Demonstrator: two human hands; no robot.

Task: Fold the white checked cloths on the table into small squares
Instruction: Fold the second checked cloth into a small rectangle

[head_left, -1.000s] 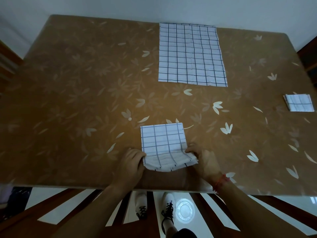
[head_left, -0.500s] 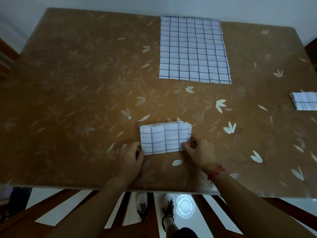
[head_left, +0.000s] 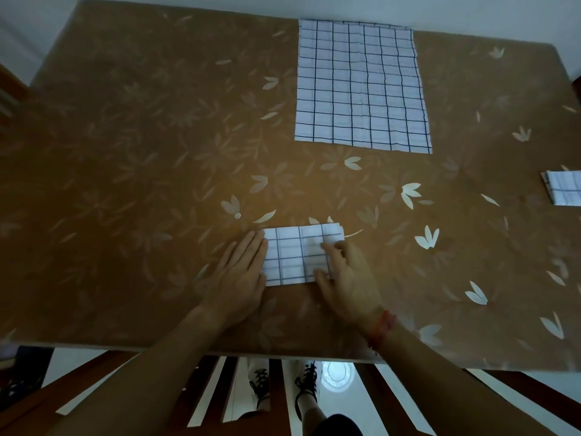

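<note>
A folded white checked cloth [head_left: 294, 254] lies as a narrow rectangle near the front of the table. My left hand [head_left: 240, 273] lies flat with its fingertips on the cloth's left edge. My right hand [head_left: 347, 278] rests on the cloth's right part, fingers spread and slightly curled, covering that end. A larger checked cloth [head_left: 361, 86] lies spread flat at the far edge of the table. A small folded checked cloth [head_left: 564, 191] sits at the right edge of the view, partly cut off.
The table [head_left: 141, 152] has a brown covering with pale leaf prints. Its front edge runs just below my wrists. Wooden slats, a light floor and my shoes [head_left: 283, 385] show below it. A wall stands behind the far edge.
The near half of the cloth was folded over away from me, making a narrow rectangle. Both hands then moved from its lower corners onto it, pressing flat.
</note>
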